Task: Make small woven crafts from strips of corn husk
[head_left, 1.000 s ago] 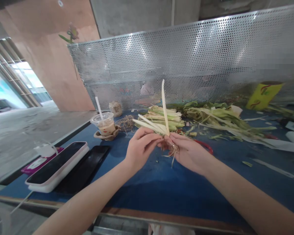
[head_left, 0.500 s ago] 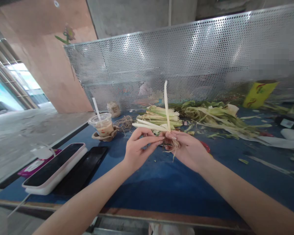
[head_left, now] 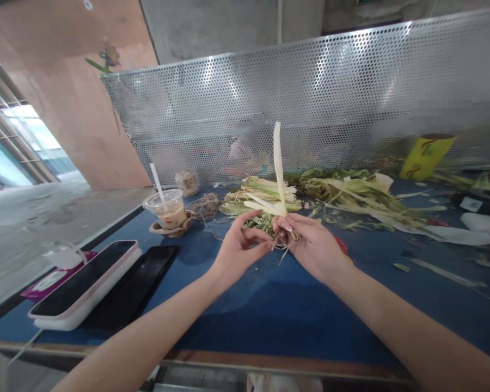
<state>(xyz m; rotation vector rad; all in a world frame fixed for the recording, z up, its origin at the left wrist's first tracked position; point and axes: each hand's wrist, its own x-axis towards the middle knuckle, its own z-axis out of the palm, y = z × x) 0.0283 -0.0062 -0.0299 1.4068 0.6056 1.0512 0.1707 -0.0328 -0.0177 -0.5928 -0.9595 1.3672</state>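
A perforated metal screen [head_left: 330, 103] stands along the far edge of the blue-topped bench [head_left: 269, 310]. In front of it lies a long heap of green and pale husks [head_left: 351, 190], limp and stringy. At the near left lie a phone in a pale case [head_left: 85, 283] and a flat black slab beside it, with a clear plastic cup [head_left: 166, 209] and straw behind. Above mid-bench, the right hand [head_left: 314, 247] pinches the frayed base of stiff cream-coloured leaf strips [head_left: 277, 163], one standing upright. The left hand [head_left: 239, 247] has its fingers [head_left: 265, 245] loosely curled, their tips meeting that same fibrous base.
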